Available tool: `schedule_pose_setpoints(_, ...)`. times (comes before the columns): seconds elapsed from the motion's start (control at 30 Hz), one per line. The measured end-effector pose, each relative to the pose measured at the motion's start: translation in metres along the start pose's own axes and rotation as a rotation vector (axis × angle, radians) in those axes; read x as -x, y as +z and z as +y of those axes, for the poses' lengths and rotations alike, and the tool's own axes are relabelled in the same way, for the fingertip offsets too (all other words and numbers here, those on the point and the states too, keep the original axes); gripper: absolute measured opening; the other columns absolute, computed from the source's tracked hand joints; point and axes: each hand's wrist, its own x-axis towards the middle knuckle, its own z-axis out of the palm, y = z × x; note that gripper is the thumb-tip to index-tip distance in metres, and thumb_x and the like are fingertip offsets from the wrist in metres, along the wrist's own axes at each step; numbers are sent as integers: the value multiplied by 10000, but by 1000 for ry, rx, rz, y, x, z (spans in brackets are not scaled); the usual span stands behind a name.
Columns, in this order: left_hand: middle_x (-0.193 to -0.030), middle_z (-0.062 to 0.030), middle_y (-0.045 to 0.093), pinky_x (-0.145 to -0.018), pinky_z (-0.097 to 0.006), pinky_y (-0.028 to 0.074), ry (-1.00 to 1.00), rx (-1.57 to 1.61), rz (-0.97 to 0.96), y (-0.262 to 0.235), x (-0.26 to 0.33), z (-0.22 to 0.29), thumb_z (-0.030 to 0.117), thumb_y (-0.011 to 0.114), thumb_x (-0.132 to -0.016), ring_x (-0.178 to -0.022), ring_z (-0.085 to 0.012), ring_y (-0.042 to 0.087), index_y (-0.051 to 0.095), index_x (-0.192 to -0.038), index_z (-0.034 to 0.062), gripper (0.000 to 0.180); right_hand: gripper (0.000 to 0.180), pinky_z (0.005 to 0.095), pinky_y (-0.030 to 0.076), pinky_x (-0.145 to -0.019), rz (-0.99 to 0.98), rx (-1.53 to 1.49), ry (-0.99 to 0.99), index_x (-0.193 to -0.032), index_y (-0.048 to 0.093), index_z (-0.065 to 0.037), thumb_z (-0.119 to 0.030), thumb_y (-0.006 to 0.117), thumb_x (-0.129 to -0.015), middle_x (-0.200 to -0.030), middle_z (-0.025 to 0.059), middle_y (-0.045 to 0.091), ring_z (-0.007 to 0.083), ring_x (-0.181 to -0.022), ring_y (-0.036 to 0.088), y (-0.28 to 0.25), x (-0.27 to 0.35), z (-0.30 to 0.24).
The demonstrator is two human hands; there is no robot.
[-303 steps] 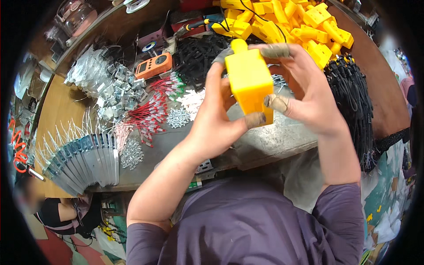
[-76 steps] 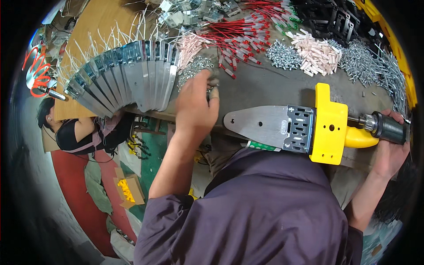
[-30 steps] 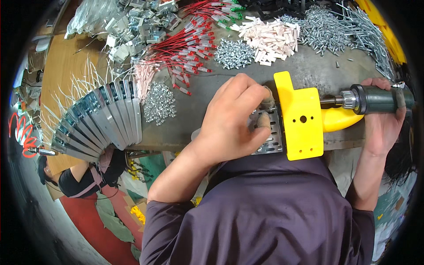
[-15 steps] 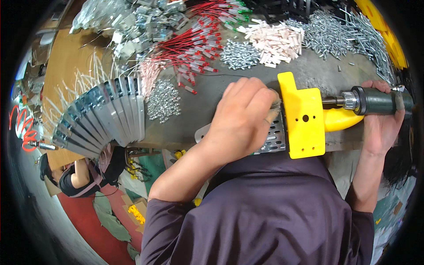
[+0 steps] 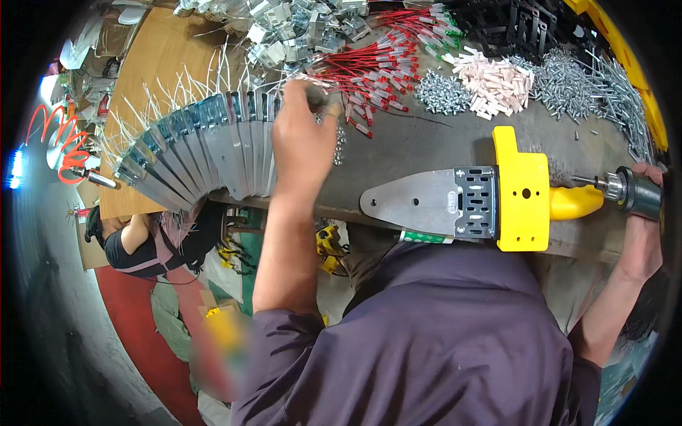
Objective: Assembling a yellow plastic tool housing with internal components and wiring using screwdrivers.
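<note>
My left hand (image 5: 304, 145) is over the small pile of shiny metal fasteners (image 5: 339, 145), fingers bent and drawn together; whatever is between the fingertips is hidden. At the right edge my right hand (image 5: 643, 231) is wrapped around a dark power screwdriver (image 5: 643, 195), its metal bit pointing left. Between the hands, a yellow plastic part with a curved handle (image 5: 524, 220) rests near the table's front edge. A slotted metal bracket (image 5: 474, 220) sits against its left side. From there a rounded grey plate (image 5: 426, 192) with holes extends left. The bit is apart from the yellow part.
A fan of grey metal plates with white wires (image 5: 227, 153) lies at left. Along the back are red-wired indicator lights (image 5: 376, 67), pale sleeves (image 5: 494, 85), screws (image 5: 568, 82) and black brackets (image 5: 508, 28). An orange coiled hose (image 5: 67, 145) hangs at left. Another person (image 5: 142, 238) sits beyond.
My left hand has left the slotted bracket and moved left to the fastener pile, uncovering the grey plate. My right hand has drawn the screwdriver right and slightly down. The view has shifted left.
</note>
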Motion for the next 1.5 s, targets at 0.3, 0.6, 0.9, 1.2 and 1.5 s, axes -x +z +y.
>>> schedule_pose_setpoints(0.3, -963, -218, 661, -757, -467, 499, 0, -180, -148, 14, -15, -18, 72, 665, -829, -906, -411, 639, 497, -1134, 38, 350, 377, 486, 209, -1142, -56, -146, 174, -1082, 420, 52, -23, 644, -788, -1027, 134, 435, 280, -1132, 420, 8, 23, -1)
schedule_pose_setpoints(0.6, -983, -177, 662, -783, -436, 498, 198, -266, -199, 13, -11, -11, 27, 650, -816, -924, -369, 642, 556, -1149, 95, 352, 383, 493, 210, -1160, -112, -142, 128, -1093, 410, 106, -130, 591, -852, -1054, 154, 440, 287, -1110, 452, 0, 41, 0)
schedule_pose_setpoints(0.9, -998, -134, 641, -811, -342, 479, 43, -94, -173, 8, -9, -6, 1, 619, -791, -883, -236, 619, 450, -1246, 48, 488, 396, 466, 242, -1152, -97, -89, 168, -1086, 423, 105, -190, 578, -873, -1040, 151, 448, 271, -1076, 456, -6, 47, 15)
schedule_pose_setpoints(1.2, -1028, -80, 596, -734, -230, 424, 371, 557, -407, 30, 98, 78, -140, 639, -691, -873, -96, 528, 401, -1239, -12, 611, 350, 464, 271, -1147, -1, -103, 198, -1053, 454, 96, -161, 605, -871, -1019, 147, 473, 272, -1071, 490, -11, 48, 28)
schedule_pose_setpoints(1.5, -990, -66, 599, -763, -246, 431, 352, 512, -503, 32, 98, 84, -134, 661, -689, -836, -126, 546, 439, -1193, -4, 567, 355, 472, 262, -1154, 5, -226, 205, -1067, 432, 85, -105, 627, -840, -1020, 149, 456, 270, -1051, 503, -17, 47, 27)
